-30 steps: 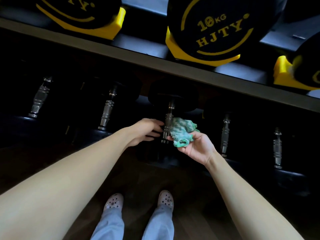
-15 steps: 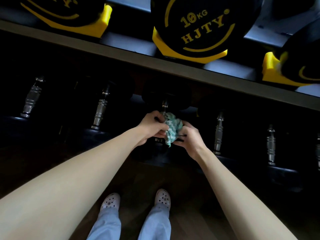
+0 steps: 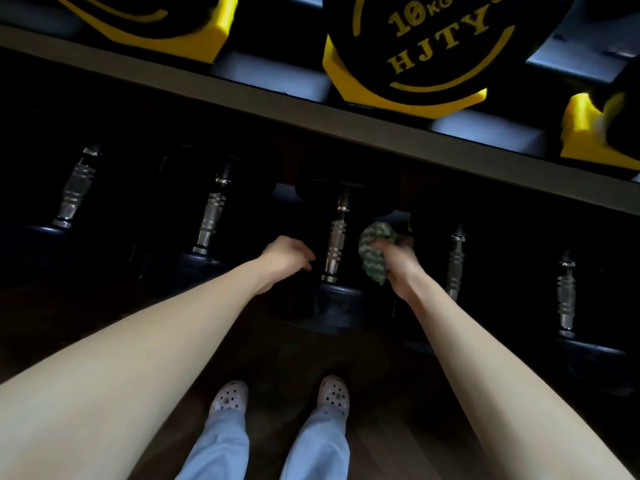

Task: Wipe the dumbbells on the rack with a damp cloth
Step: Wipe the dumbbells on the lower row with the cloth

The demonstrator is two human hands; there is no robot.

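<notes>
middle dumbbell (image 3: 335, 249) lies front to back, cloth (image 3: 371, 254) beside.

Two bare forearms (image 3: 145, 341) ended in the left hand (image 3: 282, 259), just left of the middle dumbbell handle (image 3: 335, 242), and the right hand (image 3: 398, 265), just right of it. Well below that handle, loose pale-blue trouser legs (image 3: 221, 445) fell over a pair of pale clogs (image 3: 333, 393), whose rounded toes were pierced with dark round holes.
</notes>
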